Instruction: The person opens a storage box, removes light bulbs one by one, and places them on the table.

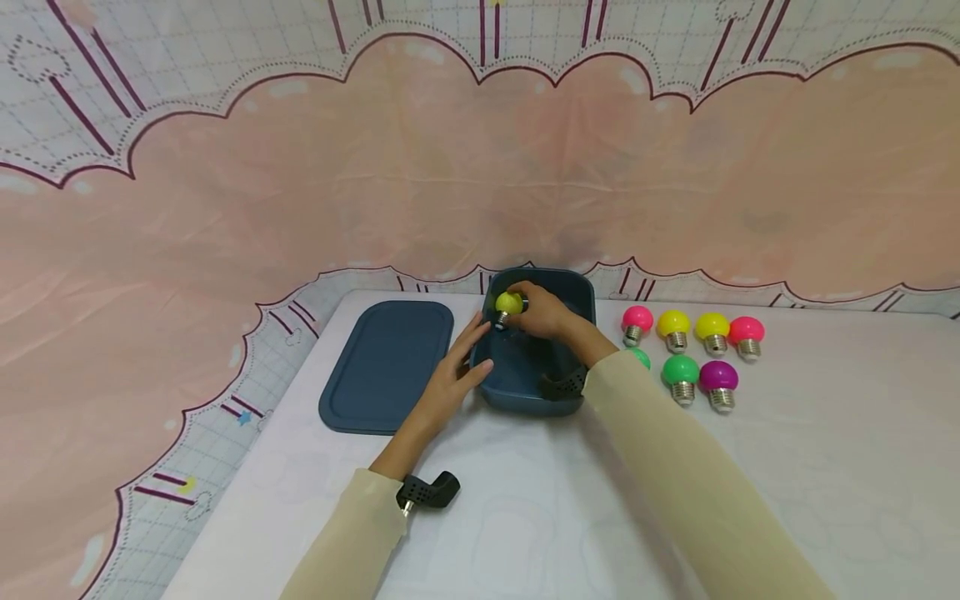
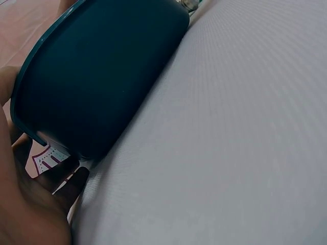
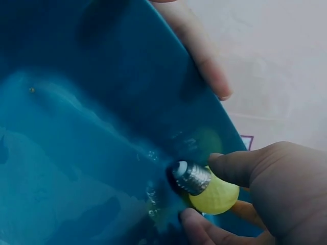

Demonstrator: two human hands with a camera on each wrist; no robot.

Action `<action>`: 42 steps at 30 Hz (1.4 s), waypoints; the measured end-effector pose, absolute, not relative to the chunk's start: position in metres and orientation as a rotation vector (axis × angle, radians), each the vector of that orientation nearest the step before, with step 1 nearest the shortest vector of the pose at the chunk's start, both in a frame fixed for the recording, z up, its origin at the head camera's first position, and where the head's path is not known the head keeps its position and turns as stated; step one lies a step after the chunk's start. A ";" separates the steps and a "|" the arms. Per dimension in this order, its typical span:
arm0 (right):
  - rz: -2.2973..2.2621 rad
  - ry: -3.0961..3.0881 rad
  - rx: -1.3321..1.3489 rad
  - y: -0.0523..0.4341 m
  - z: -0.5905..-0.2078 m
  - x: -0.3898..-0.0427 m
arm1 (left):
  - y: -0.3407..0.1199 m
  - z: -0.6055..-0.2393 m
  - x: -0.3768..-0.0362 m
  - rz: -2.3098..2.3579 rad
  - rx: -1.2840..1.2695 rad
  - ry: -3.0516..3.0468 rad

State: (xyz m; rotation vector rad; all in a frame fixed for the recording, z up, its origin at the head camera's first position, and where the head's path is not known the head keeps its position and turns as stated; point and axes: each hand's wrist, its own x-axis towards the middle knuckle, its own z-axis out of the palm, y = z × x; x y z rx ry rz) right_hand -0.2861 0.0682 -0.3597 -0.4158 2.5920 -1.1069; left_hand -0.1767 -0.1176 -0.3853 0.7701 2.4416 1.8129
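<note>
Fingertips of the right hand [image 1: 542, 315] pinch a small yellow dome-headed bulb with a silver screw base [image 1: 507, 305], holding it just inside the far-left corner of the dark blue-green plastic tub [image 1: 558, 404], base pointing down into the tub. In the right wrist view the bulb [image 3: 209, 186] sits between thumb and fingers, its metal cap almost against the tub's inner wall [image 3: 102, 102].

The left hand [image 1: 459, 367] lies with straight fingers against the tub's outer wall at about nine o'clock of it, steadying it; the left wrist view shows the palm [image 2: 30, 204] by the rounded corner [image 2: 102, 87].

The bulb looks light, hard and smooth, likely slippery on the dome and probably breakable if dropped; the round head seems the safest hold, with the ridged base as a second grip.

At three o'clock of the tub, six more coloured bulbs [image 1: 693, 350] stand on the white counter [image 1: 825, 467], and part of a seventh, green, peeks out behind the right sleeve; at nine o'clock lies a flat blue-green lid [image 1: 386, 367].
</note>
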 end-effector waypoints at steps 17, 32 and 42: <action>-1.122 2.485 -0.439 0.068 -0.364 -0.280 | -0.115 -0.386 -0.176 1.818 0.783 2.423; -1.114 2.521 -0.471 0.078 -0.349 -0.277 | -0.115 -0.386 -0.177 1.823 0.780 2.411; -1.172 2.584 -0.572 0.089 -0.325 -0.265 | -0.118 -0.387 -0.178 1.846 0.772 2.405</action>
